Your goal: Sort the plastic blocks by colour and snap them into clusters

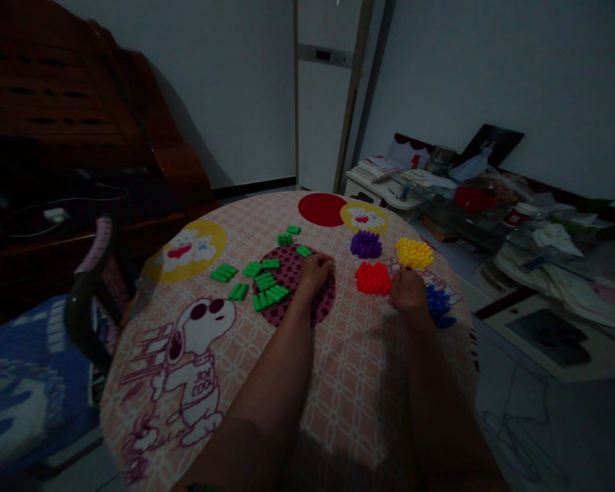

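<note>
My left hand [315,272] is over the dark checked circle on the cloth, its fingers curled together; whatever they hold, if anything, is too small to make out. Beside it, to the left, lie several green ribbed plastic pieces [265,281] in loose groups. My right hand [408,290] is closed between a red cluster of small knobbed pieces [373,279] and a blue cluster [439,305], partly covering the blue one. What its fingers grip is hidden. Further back are a yellow cluster [414,253] and a purple cluster [366,244].
A patterned cloth [338,396] covers the round table. On the left stand a chair [95,294] with a blue cushion and a wooden bench [148,137]. To the right is a glass-topped stand [471,205] piled with papers and bags. A tall white cabinet unit [325,109] rises behind.
</note>
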Available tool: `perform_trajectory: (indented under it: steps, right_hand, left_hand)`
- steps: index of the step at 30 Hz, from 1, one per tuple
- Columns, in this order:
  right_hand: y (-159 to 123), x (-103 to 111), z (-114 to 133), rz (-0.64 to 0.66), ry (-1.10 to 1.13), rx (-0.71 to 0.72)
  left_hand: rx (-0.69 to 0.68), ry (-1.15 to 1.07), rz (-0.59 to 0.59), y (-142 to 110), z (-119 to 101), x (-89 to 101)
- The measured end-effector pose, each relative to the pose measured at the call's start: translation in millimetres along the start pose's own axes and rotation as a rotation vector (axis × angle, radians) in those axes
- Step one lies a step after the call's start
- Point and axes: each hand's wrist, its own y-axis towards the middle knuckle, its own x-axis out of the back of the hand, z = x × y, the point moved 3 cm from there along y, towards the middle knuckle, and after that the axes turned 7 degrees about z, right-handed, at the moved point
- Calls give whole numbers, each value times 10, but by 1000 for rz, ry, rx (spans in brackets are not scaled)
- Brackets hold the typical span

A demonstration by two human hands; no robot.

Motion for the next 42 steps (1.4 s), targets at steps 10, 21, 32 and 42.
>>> perform_trajectory:
  steps: [10, 21, 32, 42]
  right_hand:
    - [-180, 266, 315, -180, -163, -188]
    - [-239, 354, 395, -397, 46, -115]
    - [-958, 689, -100, -687, 395, -97]
    - [-1068, 541, -1353, -63, 550, -251]
  left_hand:
    - [-22, 33, 5, 0, 3, 7]
    - [-34, 8, -68, -6, -32, 52]
    - [-103, -86, 55, -191, -454, -43]
    - [-377, 277, 583, -886, -969, -1346]
